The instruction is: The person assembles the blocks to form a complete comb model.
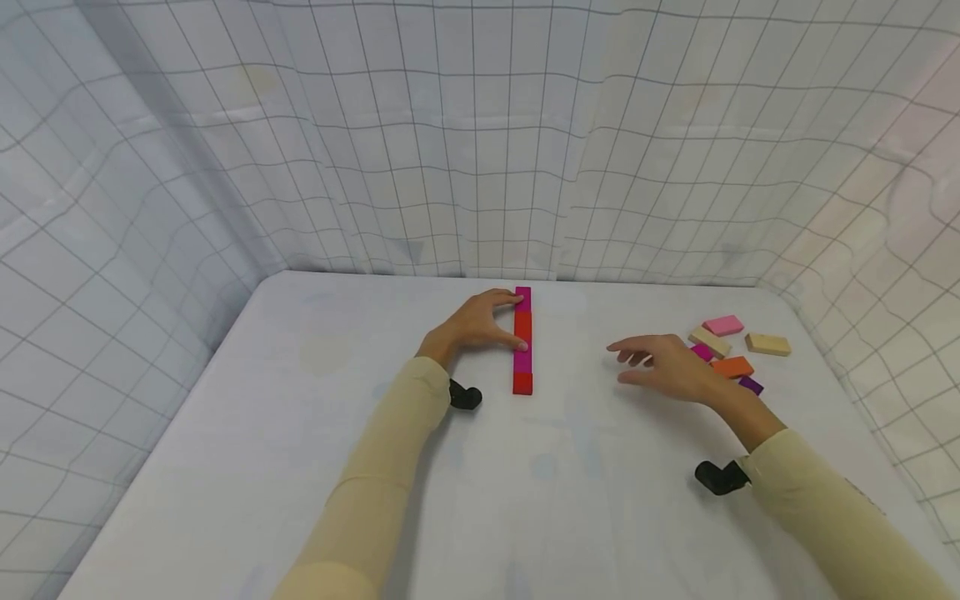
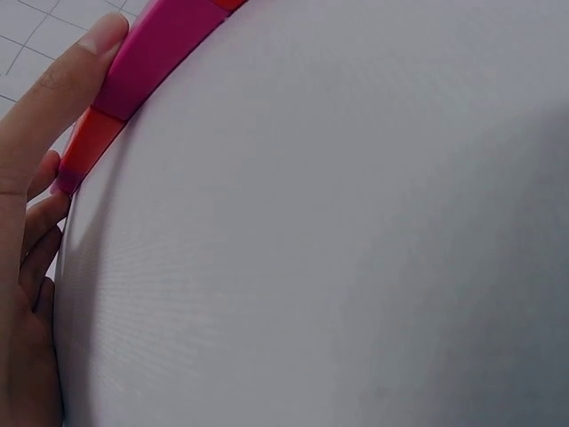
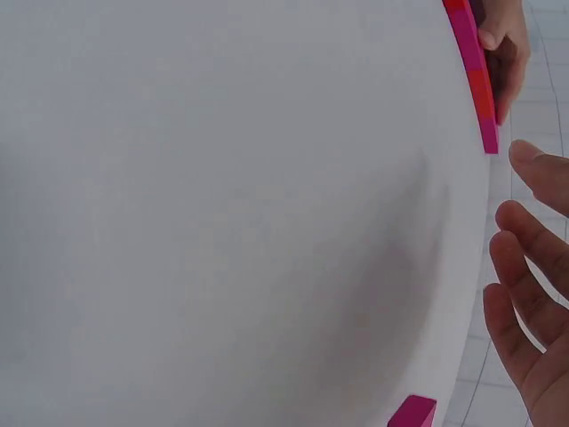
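Observation:
A straight row of blocks runs from far to near across the middle of the white table: a magenta block (image 1: 523, 292), a red-orange block (image 1: 523, 325), another magenta block (image 1: 522, 362) and a red block (image 1: 522, 384) at the near end. Along the row's left side, my left hand (image 1: 474, 322) spreads its thumb and fingers wide. Its thumb touches the nearer magenta block, and its fingertips reach the far one. My right hand (image 1: 669, 367) hovers right of the row with loosely bent fingers and holds nothing. In the right wrist view its fingers (image 3: 524, 285) stand apart.
Beyond the right hand lie loose blocks: pink (image 1: 723, 325), cream (image 1: 709, 342), another cream block (image 1: 768, 345), magenta (image 1: 702, 352), orange (image 1: 732, 367) and purple (image 1: 752, 385). Gridded white curtains (image 1: 517, 142) hang behind the table (image 1: 540, 500) and along both sides.

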`<state>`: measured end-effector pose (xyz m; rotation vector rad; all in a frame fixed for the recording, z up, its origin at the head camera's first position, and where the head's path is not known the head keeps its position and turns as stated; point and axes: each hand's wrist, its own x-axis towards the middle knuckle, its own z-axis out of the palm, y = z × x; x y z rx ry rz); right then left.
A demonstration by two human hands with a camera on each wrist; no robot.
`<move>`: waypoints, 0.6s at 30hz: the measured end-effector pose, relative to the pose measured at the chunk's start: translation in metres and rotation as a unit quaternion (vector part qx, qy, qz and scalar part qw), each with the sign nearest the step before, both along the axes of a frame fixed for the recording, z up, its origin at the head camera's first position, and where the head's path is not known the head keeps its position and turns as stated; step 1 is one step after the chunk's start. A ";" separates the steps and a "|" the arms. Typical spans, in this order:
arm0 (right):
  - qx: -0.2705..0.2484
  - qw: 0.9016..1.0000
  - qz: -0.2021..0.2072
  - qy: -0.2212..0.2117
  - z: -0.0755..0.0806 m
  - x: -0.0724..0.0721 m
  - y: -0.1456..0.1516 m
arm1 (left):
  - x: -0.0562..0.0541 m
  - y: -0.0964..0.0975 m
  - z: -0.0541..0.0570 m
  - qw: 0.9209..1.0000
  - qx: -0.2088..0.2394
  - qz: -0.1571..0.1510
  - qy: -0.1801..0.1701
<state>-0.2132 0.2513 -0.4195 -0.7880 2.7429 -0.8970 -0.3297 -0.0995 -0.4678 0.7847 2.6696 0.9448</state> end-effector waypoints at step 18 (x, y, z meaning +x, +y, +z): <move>0.026 0.994 -0.093 0.052 0.009 0.028 0.102 | -0.001 -0.001 -0.002 1.000 0.002 0.001 0.005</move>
